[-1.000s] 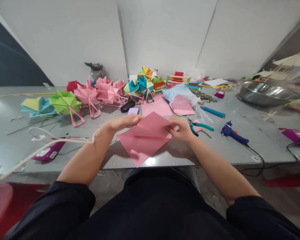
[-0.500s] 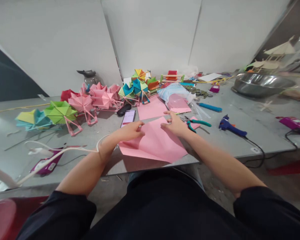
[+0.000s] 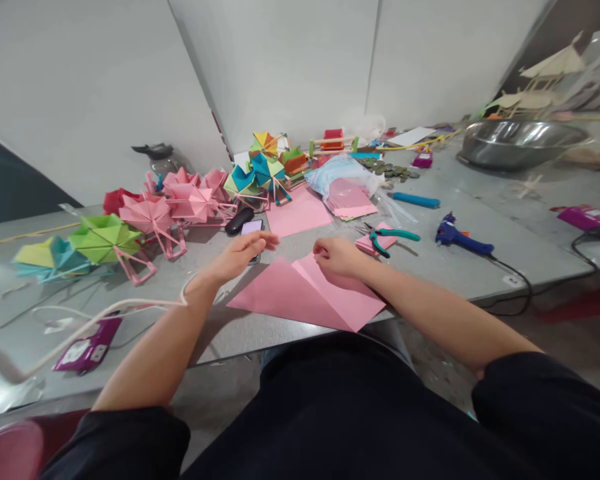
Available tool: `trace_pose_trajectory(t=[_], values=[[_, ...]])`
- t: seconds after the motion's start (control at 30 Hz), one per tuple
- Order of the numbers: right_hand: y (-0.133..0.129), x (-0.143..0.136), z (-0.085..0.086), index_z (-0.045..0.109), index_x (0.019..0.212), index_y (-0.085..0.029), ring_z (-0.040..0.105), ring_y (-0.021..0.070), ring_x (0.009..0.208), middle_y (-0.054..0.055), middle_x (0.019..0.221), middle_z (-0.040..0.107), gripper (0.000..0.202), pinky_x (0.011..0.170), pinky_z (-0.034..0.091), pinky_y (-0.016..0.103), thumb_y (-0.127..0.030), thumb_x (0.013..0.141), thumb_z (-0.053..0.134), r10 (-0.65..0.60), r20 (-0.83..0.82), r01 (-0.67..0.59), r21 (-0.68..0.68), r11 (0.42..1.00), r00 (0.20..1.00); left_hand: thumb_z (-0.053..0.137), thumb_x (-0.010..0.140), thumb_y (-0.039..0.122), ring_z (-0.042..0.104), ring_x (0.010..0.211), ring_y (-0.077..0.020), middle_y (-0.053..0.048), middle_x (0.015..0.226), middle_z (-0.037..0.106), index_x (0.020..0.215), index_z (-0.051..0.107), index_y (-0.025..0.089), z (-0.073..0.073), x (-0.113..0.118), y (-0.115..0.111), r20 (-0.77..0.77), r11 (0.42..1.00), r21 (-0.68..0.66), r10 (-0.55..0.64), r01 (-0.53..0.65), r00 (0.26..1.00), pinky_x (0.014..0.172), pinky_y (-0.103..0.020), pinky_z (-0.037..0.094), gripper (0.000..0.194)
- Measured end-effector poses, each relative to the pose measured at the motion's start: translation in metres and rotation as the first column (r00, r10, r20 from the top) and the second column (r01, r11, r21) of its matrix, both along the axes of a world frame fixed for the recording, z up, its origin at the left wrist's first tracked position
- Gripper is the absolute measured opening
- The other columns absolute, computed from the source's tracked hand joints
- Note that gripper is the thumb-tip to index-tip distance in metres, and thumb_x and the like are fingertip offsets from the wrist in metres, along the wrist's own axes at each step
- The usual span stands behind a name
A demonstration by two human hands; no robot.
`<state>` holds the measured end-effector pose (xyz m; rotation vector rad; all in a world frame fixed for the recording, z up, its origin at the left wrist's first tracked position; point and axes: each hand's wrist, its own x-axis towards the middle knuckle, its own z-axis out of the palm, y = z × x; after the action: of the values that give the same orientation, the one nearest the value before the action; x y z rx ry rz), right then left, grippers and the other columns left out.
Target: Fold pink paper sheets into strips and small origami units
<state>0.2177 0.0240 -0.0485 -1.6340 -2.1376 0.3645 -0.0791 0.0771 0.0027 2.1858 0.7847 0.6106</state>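
Observation:
A pink sheet of paper (image 3: 285,293) lies at the table's front edge, with a slanting fold or overlapping edge running down its right half. My left hand (image 3: 240,255) hovers above and left of the sheet, fingers stretched out and holding nothing. At the sheet's upper right edge, my right hand (image 3: 337,257) has its fingers curled into a pinch on the paper. Just beyond my right hand, pliers with teal handles (image 3: 397,234) rest on small pink paper pieces (image 3: 377,241). A phone (image 3: 253,228) lies partly behind my left hand.
Folded paper wheels (image 3: 150,217) crowd the back left. Another pink sheet (image 3: 300,212) lies ahead, beside a plastic bag (image 3: 343,177). To the right are a blue glue gun (image 3: 463,241) and a steel basin (image 3: 523,147). A white cable (image 3: 130,303) crosses by my left forearm.
My left hand has come off the paper and opened out. My right hand has moved lower and curled its fingers. The bulging sheet now lies flatter, and the view has shifted slightly.

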Motion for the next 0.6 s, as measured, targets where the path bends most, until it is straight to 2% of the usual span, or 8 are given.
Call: trace_pose_trajectory(t=[0.03, 0.1, 0.2, 0.27, 0.37, 0.47, 0.6], values=[[-0.001, -0.002, 0.001, 0.078, 0.111, -0.019, 0.074, 0.0256, 0.095, 0.009, 0.106, 0.083, 0.022, 0.081, 0.049, 0.032, -0.018, 0.094, 0.065, -0.002, 0.002, 0.002, -0.006, 1.000, 1.000, 0.043, 0.112, 0.057, 0.071, 0.124, -0.0285, -0.012, 0.137, 0.076, 0.136, 0.069, 0.024, 0.003, -0.001, -0.005, 0.024, 0.999, 0.046, 0.003, -0.004, 1.000, 0.104, -0.046, 0.057, 0.048], [-0.003, -0.004, 0.002, 0.078, 0.109, -0.019, 0.074, 0.0256, 0.096, 0.009, 0.106, 0.083, 0.020, 0.083, 0.050, 0.032, -0.019, 0.096, 0.063, 0.002, 0.000, -0.002, -0.015, 1.000, 1.000, 0.044, 0.112, 0.058, 0.067, 0.132, -0.0293, -0.011, 0.144, 0.072, 0.142, 0.067, 0.027, 0.006, 0.004, -0.019, -0.016, 0.981, 0.182, -0.060, 0.062, 0.998, 0.110, -0.047, 0.055, 0.049], [-0.003, -0.006, 0.000, 0.077, 0.113, -0.019, 0.074, 0.0265, 0.097, 0.011, 0.108, 0.083, 0.022, 0.087, 0.051, 0.034, -0.023, 0.098, 0.063, 0.001, -0.011, -0.002, -0.025, 1.000, 1.000, 0.048, 0.111, 0.057, 0.060, 0.142, -0.0337, -0.013, 0.156, 0.065, 0.144, 0.067, 0.026, -0.004, 0.025, -0.040, -0.276, 0.891, 0.395, -0.116, 0.222, 0.954, 0.120, -0.055, 0.046, 0.049], [-0.002, -0.005, -0.002, 0.075, 0.120, -0.019, 0.074, 0.0278, 0.102, 0.012, 0.115, 0.083, 0.027, 0.092, 0.052, 0.036, -0.023, 0.097, 0.064, -0.004, -0.034, 0.003, -0.017, 1.000, 0.999, 0.050, 0.111, 0.054, 0.063, 0.139, -0.0358, -0.015, 0.155, 0.065, 0.140, 0.069, 0.023, -0.014, 0.039, -0.047, -0.466, 0.851, 0.409, -0.115, 0.329, 0.877, 0.118, -0.056, 0.045, 0.047], [0.001, -0.001, -0.006, 0.074, 0.124, -0.020, 0.074, 0.0297, 0.111, 0.013, 0.123, 0.081, 0.030, 0.100, 0.052, 0.040, -0.021, 0.095, 0.064, 0.003, -0.070, -0.003, 0.002, 1.000, 0.998, 0.057, 0.109, 0.050, 0.064, 0.138, -0.0365, -0.016, 0.155, 0.065, 0.139, 0.070, 0.022, -0.026, 0.049, -0.048, -0.606, 0.842, 0.374, -0.095, 0.388, 0.790, 0.115, -0.054, 0.047, 0.043], [0.003, 0.000, -0.009, 0.075, 0.122, -0.020, 0.074, 0.0313, 0.113, 0.014, 0.123, 0.081, 0.028, 0.103, 0.052, 0.042, -0.022, 0.096, 0.064, -0.013, -0.064, 0.013, -0.003, 1.000, 0.998, 0.061, 0.107, 0.050, 0.066, 0.135, -0.0369, -0.016, 0.157, 0.064, 0.136, 0.071, 0.022, -0.028, 0.047, -0.047, -0.648, 0.841, 0.376, -0.060, 0.388, 0.759, 0.111, -0.052, 0.049, 0.042], [0.005, 0.001, -0.011, 0.075, 0.124, -0.019, 0.073, 0.0332, 0.117, 0.016, 0.126, 0.080, 0.030, 0.106, 0.052, 0.045, -0.021, 0.094, 0.067, -0.027, -0.086, 0.027, -0.008, 1.000, 0.996, 0.062, 0.106, 0.050, 0.070, 0.126, -0.0338, -0.014, 0.150, 0.068, 0.130, 0.073, 0.024, -0.028, 0.041, -0.047, -0.629, 0.836, 0.388, -0.067, 0.387, 0.774, 0.108, -0.048, 0.051, 0.037]])
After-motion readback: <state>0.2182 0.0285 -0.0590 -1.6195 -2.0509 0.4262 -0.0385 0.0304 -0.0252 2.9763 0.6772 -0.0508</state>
